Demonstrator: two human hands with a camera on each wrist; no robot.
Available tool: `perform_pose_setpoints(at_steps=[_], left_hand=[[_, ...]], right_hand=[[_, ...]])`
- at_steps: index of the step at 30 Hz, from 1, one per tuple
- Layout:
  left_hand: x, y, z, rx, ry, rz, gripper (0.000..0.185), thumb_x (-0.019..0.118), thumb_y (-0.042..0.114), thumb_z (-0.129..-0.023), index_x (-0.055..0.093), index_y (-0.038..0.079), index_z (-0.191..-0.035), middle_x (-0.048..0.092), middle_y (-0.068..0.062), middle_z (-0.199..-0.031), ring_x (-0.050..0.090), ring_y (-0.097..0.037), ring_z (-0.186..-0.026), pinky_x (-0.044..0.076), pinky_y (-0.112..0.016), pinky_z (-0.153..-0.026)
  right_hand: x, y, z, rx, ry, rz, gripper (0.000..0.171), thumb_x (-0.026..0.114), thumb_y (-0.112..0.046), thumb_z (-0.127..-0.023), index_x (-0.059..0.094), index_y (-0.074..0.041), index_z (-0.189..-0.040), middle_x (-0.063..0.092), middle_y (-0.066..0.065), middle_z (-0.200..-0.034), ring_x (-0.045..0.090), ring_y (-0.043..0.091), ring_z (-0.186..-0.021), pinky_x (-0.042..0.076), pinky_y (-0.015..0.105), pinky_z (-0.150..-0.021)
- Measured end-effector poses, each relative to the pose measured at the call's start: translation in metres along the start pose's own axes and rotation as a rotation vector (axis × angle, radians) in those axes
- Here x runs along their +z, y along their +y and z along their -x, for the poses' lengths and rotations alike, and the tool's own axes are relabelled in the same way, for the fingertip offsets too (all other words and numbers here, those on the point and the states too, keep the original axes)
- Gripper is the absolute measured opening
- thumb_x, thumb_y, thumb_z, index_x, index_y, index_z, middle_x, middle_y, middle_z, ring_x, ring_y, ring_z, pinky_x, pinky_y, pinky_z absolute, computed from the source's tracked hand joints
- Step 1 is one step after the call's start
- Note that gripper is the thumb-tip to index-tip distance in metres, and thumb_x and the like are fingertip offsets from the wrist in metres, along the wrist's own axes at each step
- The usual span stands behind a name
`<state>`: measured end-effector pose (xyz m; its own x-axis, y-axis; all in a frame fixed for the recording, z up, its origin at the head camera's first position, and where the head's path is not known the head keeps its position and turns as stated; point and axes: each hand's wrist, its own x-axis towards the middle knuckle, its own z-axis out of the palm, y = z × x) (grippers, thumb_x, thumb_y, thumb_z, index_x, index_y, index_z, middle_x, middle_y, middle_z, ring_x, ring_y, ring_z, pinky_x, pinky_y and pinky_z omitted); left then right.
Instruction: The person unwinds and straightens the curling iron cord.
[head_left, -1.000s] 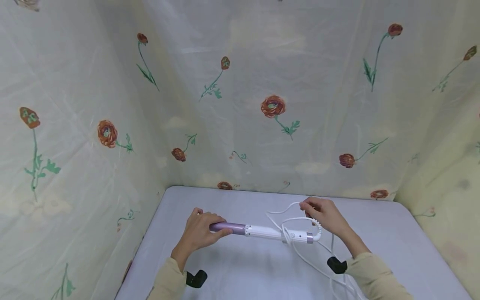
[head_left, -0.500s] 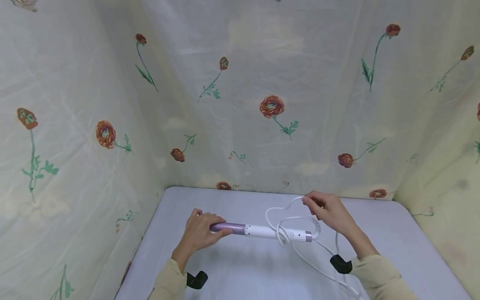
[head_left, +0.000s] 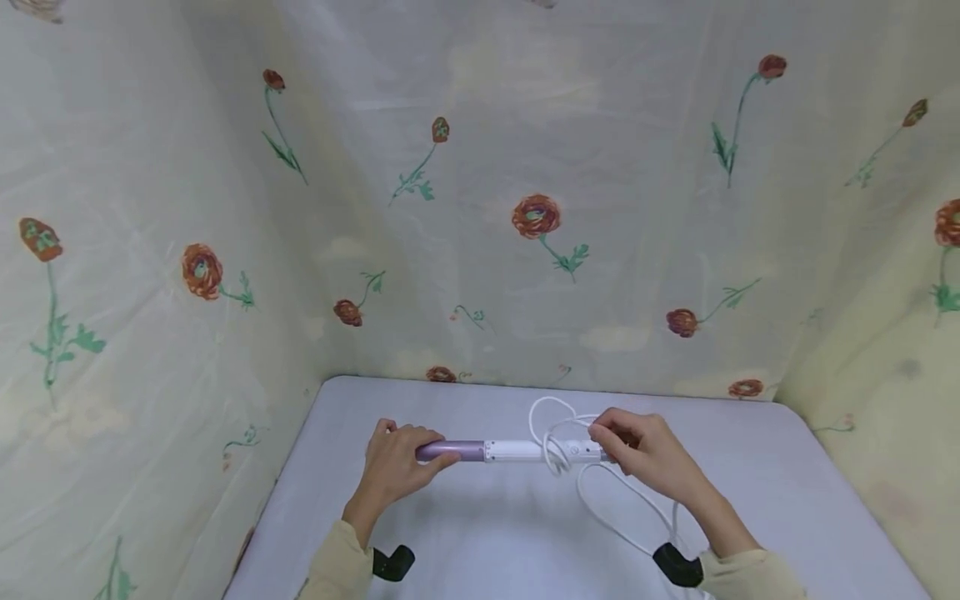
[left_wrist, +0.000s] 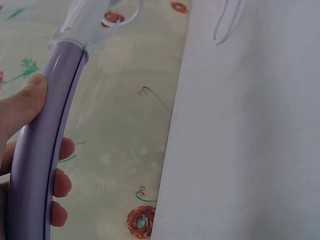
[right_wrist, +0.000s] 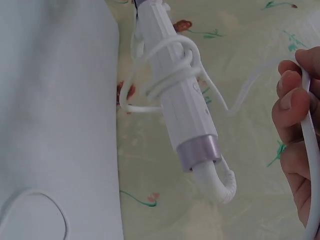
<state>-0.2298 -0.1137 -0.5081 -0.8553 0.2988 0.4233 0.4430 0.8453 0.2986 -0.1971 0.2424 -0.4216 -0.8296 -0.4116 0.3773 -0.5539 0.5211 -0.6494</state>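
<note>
A curling iron (head_left: pixel 517 451) with a purple barrel (left_wrist: pixel 42 145) and a white handle (right_wrist: pixel 180 95) is held level above the table (head_left: pixel 480 533). My left hand (head_left: pixel 393 467) grips the purple barrel, thumb and fingers curled round it. The white cord (head_left: pixel 551 433) is looped a few turns round the white handle (head_left: pixel 558 451). My right hand (head_left: pixel 637 450) is at the handle's end and pinches the cord (right_wrist: pixel 310 150) between its curled fingers. The rest of the cord trails down over the table toward my right sleeve.
Floral cloth (head_left: pixel 525 208) hangs behind and on both sides of the light grey table. A slack loop of cord (head_left: pixel 622 517) lies on the table in front of my right forearm. Black wrist mounts (head_left: pixel 393 562) show at both sleeves.
My right hand has carried the cord round the handle and moved in toward the handle's end; the loops on the handle are tighter. The left hand keeps its grip on the barrel.
</note>
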Motion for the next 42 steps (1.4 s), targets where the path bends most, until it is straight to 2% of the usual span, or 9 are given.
perform_pose_setpoints(at_steps=[6,10,14,18,21,26,31,36,42], left_hand=[[0.000,0.001,-0.001,-0.009,0.026,-0.006,0.051,0.055,0.071,-0.078,0.074,0.026,-0.093,0.070,0.011,-0.079,0.047,-0.002,-0.064,0.034,-0.034,-0.081],[0.000,0.001,-0.001,-0.010,0.036,-0.014,0.048,0.058,0.069,-0.078,0.074,0.026,-0.093,0.070,0.011,-0.078,0.047,-0.002,-0.064,0.034,-0.036,-0.081],[-0.002,0.002,-0.002,-0.032,0.032,-0.004,0.046,0.062,0.065,-0.077,0.074,0.025,-0.095,0.071,0.010,-0.079,0.049,-0.004,-0.066,0.034,-0.039,-0.084],[-0.004,0.003,-0.004,-0.051,0.037,0.012,0.043,0.065,0.062,-0.076,0.074,0.024,-0.095,0.071,0.007,-0.082,0.052,-0.006,-0.069,0.035,-0.041,-0.087],[-0.003,0.003,-0.006,-0.053,0.038,0.019,0.044,0.065,0.062,-0.077,0.074,0.024,-0.096,0.072,0.005,-0.084,0.053,-0.007,-0.071,0.034,-0.041,-0.087],[-0.003,0.003,-0.007,-0.047,0.035,0.038,0.046,0.065,0.062,-0.077,0.074,0.022,-0.097,0.073,0.002,-0.087,0.055,-0.009,-0.072,0.034,-0.041,-0.086],[-0.003,0.004,-0.007,-0.054,0.036,0.053,0.044,0.064,0.063,-0.077,0.073,0.024,-0.097,0.073,0.003,-0.088,0.056,-0.009,-0.074,0.033,-0.041,-0.086],[-0.006,0.004,-0.008,-0.060,0.048,0.069,0.041,0.067,0.059,-0.077,0.073,0.024,-0.097,0.073,0.006,-0.089,0.056,-0.008,-0.075,0.032,-0.039,-0.086],[-0.011,0.004,-0.008,-0.059,0.057,0.084,0.039,0.068,0.058,-0.077,0.073,0.024,-0.098,0.073,0.006,-0.090,0.058,-0.009,-0.077,0.033,-0.038,-0.086]], right_hand=[[0.015,-0.009,0.008,-0.073,-0.055,-0.113,0.019,0.053,-0.005,-0.095,0.060,-0.021,-0.088,0.048,-0.007,-0.059,0.039,-0.003,-0.047,0.034,0.018,-0.040],[0.025,-0.015,0.017,-0.108,-0.126,-0.209,0.023,0.052,-0.001,-0.094,0.061,-0.021,-0.087,0.047,-0.002,-0.057,0.039,-0.004,-0.050,0.034,0.017,-0.042],[0.035,-0.019,0.027,-0.146,-0.281,-0.327,0.024,0.050,0.001,-0.094,0.064,-0.018,-0.087,0.046,0.003,-0.056,0.038,-0.006,-0.052,0.034,0.016,-0.041],[0.045,-0.018,0.035,-0.189,-0.424,-0.378,0.022,0.051,-0.001,-0.095,0.064,-0.017,-0.087,0.045,0.004,-0.055,0.037,-0.010,-0.052,0.034,0.016,-0.040],[0.052,-0.016,0.041,-0.158,-0.503,-0.398,0.020,0.052,-0.006,-0.095,0.065,-0.016,-0.085,0.044,0.005,-0.055,0.034,-0.010,-0.052,0.032,0.016,-0.040],[0.061,-0.011,0.048,-0.026,-0.607,-0.436,0.019,0.053,-0.015,-0.096,0.067,-0.013,-0.083,0.045,0.008,-0.057,0.031,-0.008,-0.050,0.029,0.017,-0.042],[0.070,-0.001,0.054,-0.031,-0.613,-0.400,0.019,0.054,-0.014,-0.095,0.067,-0.012,-0.082,0.046,0.009,-0.056,0.030,-0.009,-0.049,0.028,0.016,-0.042],[0.076,0.013,0.056,-0.053,-0.563,-0.329,0.019,0.054,-0.016,-0.095,0.066,-0.016,-0.081,0.048,0.007,-0.055,0.029,-0.010,-0.050,0.029,0.015,-0.044],[0.078,0.027,0.057,-0.002,-0.523,-0.294,0.018,0.055,-0.018,-0.095,0.067,-0.016,-0.081,0.062,0.007,-0.065,0.034,-0.010,-0.055,0.032,0.012,-0.049]])
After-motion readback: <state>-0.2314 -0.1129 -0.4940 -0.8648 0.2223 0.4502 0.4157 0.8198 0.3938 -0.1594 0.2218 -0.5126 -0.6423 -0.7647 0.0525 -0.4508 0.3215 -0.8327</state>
